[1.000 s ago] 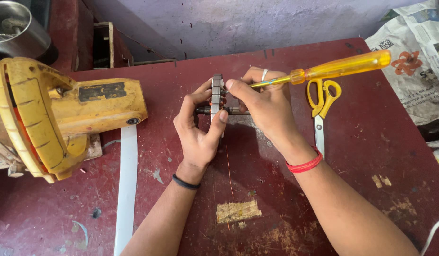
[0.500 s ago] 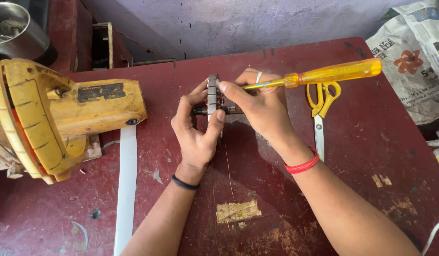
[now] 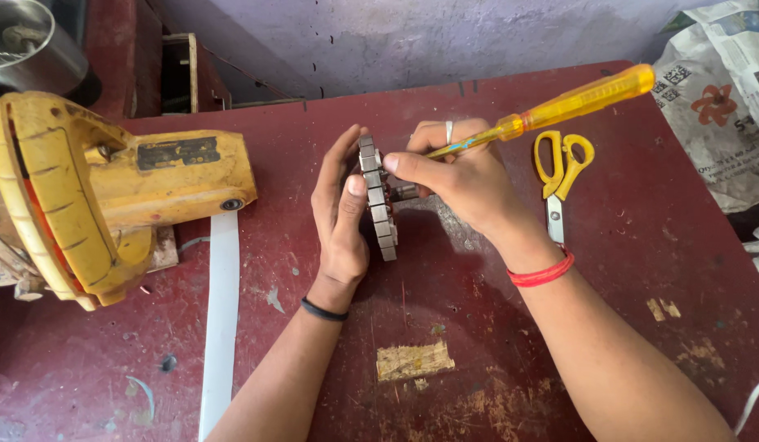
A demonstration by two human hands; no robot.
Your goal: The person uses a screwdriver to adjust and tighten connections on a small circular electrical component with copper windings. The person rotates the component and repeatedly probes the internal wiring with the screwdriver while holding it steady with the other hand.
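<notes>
A scuffed dark red worktop (image 3: pixel 478 352) runs back to a grey wall (image 3: pixel 396 33). A big yellow power tool (image 3: pixel 109 196) lies well left of the slotted metal core (image 3: pixel 378 200), which stands upright mid-worktop. Since a second ago the left hand (image 3: pixel 340 205) has flattened open against the core; the right hand's (image 3: pixel 465 176) grip stays closed on the yellow screwdriver (image 3: pixel 560 106), now raised steeper. Yellow scissors (image 3: pixel 560 168) lie right of the core, with bare worktop in front of it.
</notes>
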